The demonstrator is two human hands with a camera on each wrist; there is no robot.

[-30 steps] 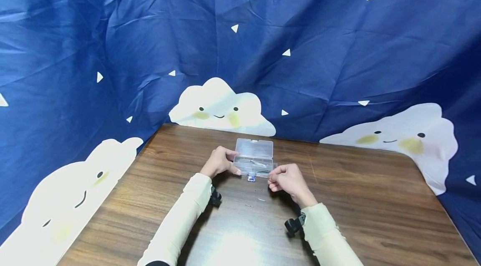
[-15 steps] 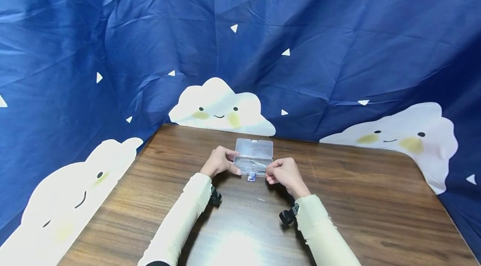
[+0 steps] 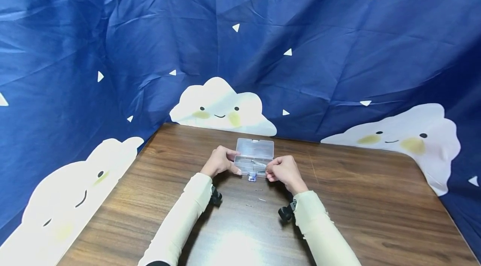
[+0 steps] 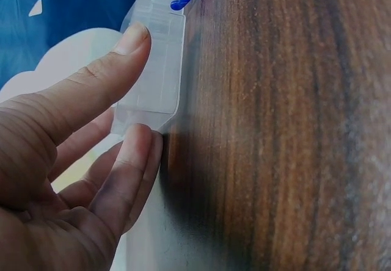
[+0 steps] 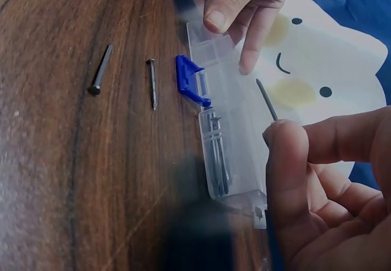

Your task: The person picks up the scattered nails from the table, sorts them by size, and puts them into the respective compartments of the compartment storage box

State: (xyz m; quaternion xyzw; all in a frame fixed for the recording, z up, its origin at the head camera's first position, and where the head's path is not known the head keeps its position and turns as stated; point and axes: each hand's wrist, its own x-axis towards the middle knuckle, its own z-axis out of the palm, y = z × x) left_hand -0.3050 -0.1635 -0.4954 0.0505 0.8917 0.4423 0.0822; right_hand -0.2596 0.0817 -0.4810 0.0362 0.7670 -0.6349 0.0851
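My left hand (image 3: 219, 160) holds the left end of a clear plastic box (image 3: 243, 167), thumb at the front and fingers round the end wall. The box lies on the table with its lid (image 3: 254, 149) raised at the back and a blue latch (image 5: 188, 80) hanging at the front. Over the right part of the box, my right hand (image 3: 284, 172) pinches a nail (image 5: 267, 99) between thumb and forefinger, its point sticking out. Several nails (image 5: 217, 155) lie in the box's front right compartment, seen through the wall in the right wrist view.
Three loose nails lie on the wooden table (image 3: 158, 216) before the box; one nail (image 5: 101, 69) and another nail (image 5: 153, 85) show large in the right wrist view. A blue cloth backdrop (image 3: 240, 40) with white clouds stands behind the table.
My right hand has moved slightly up and left, from beside the box's right front corner to over its right part. My left hand and the box have stayed in place.
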